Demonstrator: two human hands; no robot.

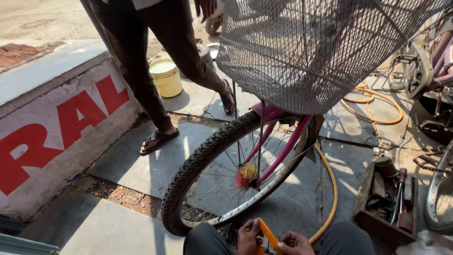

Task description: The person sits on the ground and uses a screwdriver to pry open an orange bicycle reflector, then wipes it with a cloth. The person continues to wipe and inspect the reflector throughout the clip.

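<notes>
At six o'clock, the left hand and right hand both pinched shut on an orange tool, just below the wheel. A toolbox sat at four o'clock; another person's sandal stood at ten o'clock, a bucket beyond.

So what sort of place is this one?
Probably an open-air roadside bicycle repair spot: a pink-framed bicycle with a wire-mesh basket stands on paving slabs, a wooden box of hand tools sits beside it, and both hands work an orange hose.
</notes>
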